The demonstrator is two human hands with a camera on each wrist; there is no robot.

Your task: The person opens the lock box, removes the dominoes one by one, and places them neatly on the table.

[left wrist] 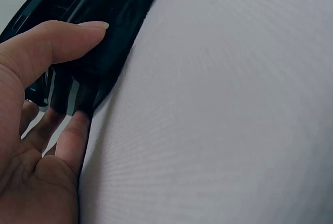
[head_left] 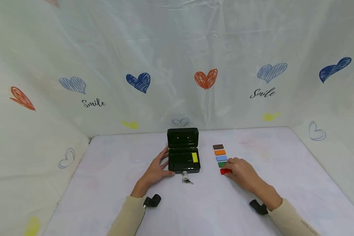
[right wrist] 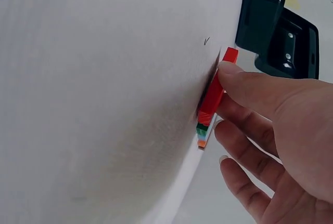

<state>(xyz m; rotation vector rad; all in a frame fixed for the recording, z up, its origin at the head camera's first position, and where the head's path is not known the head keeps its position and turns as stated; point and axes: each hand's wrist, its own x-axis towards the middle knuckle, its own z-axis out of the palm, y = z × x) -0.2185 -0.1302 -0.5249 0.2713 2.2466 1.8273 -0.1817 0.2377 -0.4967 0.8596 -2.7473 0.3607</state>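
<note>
A small black cash box (head_left: pixel 184 160) stands on the table with its lid (head_left: pixel 183 137) raised. A yellow block (head_left: pixel 195 157) lies inside, at the right. My left hand (head_left: pixel 157 170) rests against the box, fingers spread along its left side and thumb on the front face near the corner. Keys (head_left: pixel 187 180) hang from the front lock. To the right, my right hand (head_left: pixel 242 173) pinches a flat red block (right wrist: pixel 214 93) between thumb and fingers, low over the table. Beyond it, green (head_left: pixel 222 164), light blue (head_left: pixel 221 158), orange (head_left: pixel 220 152) and brown (head_left: pixel 218 147) blocks form a column.
The white-covered table (head_left: pixel 112 183) reaches back to a pale curtain (head_left: pixel 165 39) printed with hearts and words. Black camera mounts (head_left: pixel 152 200) sit at both wrists, over beige sleeves (head_left: pixel 127 214).
</note>
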